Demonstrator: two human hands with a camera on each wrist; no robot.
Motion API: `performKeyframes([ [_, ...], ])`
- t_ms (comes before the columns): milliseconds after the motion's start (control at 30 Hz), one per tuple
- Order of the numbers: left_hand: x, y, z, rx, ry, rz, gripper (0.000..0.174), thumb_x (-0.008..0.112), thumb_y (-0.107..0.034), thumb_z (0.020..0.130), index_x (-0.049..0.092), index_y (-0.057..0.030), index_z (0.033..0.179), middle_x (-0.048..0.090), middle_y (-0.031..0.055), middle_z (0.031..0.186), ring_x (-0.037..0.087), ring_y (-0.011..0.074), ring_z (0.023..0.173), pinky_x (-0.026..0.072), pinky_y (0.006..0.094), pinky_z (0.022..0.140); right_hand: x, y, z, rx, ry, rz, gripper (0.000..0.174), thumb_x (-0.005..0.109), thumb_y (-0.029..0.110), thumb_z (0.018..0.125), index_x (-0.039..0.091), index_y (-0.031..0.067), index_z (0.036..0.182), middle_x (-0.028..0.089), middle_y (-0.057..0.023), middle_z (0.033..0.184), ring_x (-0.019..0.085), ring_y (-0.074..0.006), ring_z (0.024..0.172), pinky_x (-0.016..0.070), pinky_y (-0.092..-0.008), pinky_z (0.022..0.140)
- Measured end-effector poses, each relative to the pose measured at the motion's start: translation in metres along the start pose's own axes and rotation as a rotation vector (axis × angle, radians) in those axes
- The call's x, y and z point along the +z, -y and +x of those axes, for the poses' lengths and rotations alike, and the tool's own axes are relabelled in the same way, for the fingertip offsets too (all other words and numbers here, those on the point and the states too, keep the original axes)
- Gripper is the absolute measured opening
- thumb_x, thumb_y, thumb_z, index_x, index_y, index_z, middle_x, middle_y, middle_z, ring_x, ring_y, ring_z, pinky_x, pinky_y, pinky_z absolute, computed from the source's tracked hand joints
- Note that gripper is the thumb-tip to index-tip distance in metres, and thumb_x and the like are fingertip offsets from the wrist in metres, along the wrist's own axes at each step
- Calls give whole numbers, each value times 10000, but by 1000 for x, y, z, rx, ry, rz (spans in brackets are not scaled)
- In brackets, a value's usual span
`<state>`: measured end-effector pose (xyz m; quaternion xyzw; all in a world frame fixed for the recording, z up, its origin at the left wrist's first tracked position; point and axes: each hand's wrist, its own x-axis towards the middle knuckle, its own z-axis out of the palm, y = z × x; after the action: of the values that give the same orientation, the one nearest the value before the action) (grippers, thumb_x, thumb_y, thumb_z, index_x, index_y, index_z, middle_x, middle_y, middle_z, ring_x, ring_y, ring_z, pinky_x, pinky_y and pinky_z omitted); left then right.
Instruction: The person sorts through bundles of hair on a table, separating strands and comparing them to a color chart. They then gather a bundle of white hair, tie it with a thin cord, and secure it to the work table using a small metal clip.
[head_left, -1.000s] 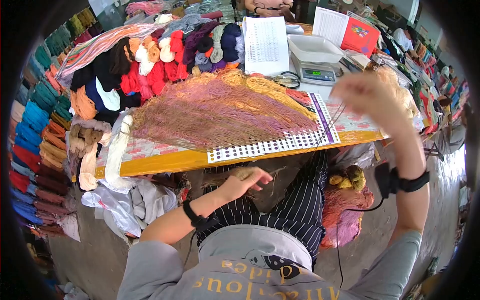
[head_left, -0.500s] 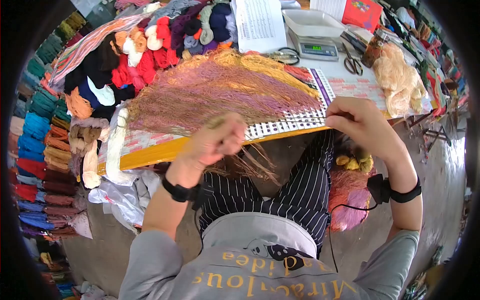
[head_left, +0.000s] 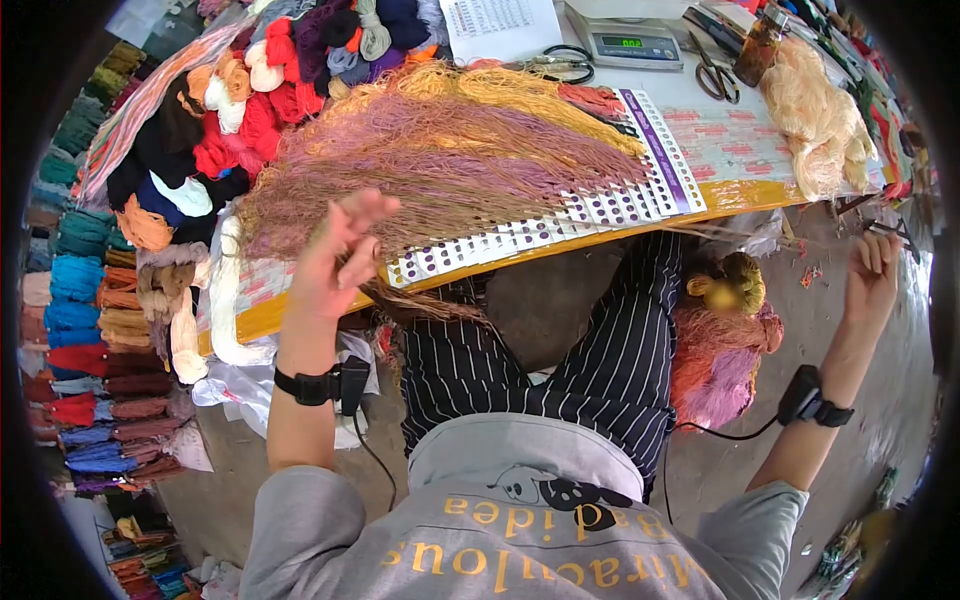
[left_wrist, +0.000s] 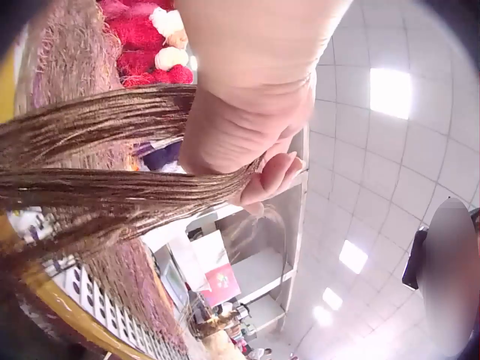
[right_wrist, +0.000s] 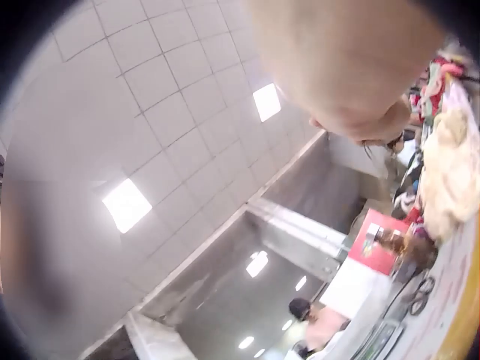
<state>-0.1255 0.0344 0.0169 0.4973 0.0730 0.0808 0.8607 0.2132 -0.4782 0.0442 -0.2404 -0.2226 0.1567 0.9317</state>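
You have two hands [head_left: 338, 252], two pairs of scissors [head_left: 708, 67], one digital scale [head_left: 637, 62] and one jar [head_left: 758, 52] across your tabletop [head_left: 750, 196].

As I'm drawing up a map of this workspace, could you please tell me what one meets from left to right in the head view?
White hanging yarn skein → left hand → white printed paper sheet → grey digital scale → dark-handled metal scissors → pale peach yarn bundle → right hand.
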Motion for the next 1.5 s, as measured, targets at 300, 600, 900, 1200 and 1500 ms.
performKeyframes([
  [300, 87, 36, 77, -204, -29, -92, 442, 373, -361, 974, 445, -57, 1287, 458, 129, 1324, 315, 9, 470, 268, 132, 381, 49, -142, -2, 122, -16, -1327, 137, 551, 75, 877, 558, 10, 998, 596, -41, 764, 549, -80, 679, 455, -216, 625],
  [600, 98, 111, 123, -664, -225, -138, 451, 432, -353, 958, 424, -33, 1274, 520, 110, 1209, 452, 72, 613, 353, 148, 410, 19, -274, 11, 589, 314, -1163, 128, 568, 107, 849, 596, -8, 799, 584, -40, 639, 544, -94, 550, 444, -237, 529],
  [900, 102, 123, 144, -601, -136, 164, 293, 502, -182, 917, 495, -31, 1167, 624, 57, 958, 432, 53, 473, 292, 164, 362, 15, -285, 13, 639, 201, -1376, 208, 580, 229, 817, 640, 30, 804, 616, -30, 622, 567, -124, 520, 446, -270, 514],
  [1200, 105, 143, 164, -506, -213, 264, 107, 565, -116, 830, 617, -27, 857, 651, 66, 727, 425, 53, 423, 251, 193, 353, 15, -284, 18, 740, 161, -1083, 164, 613, 158, 796, 624, -5, 785, 589, -32, 629, 543, -92, 554, 429, -220, 504],
  [1500, 69, 57, 126, -384, -174, -213, 196, 560, -123, 879, 593, -34, 1051, 613, 18, 839, 340, -10, 409, 236, 132, 328, 14, -283, 11, 637, 303, -1399, 198, 616, 249, 794, 643, 54, 807, 625, -36, 637, 602, -130, 577, 451, -269, 555],
])
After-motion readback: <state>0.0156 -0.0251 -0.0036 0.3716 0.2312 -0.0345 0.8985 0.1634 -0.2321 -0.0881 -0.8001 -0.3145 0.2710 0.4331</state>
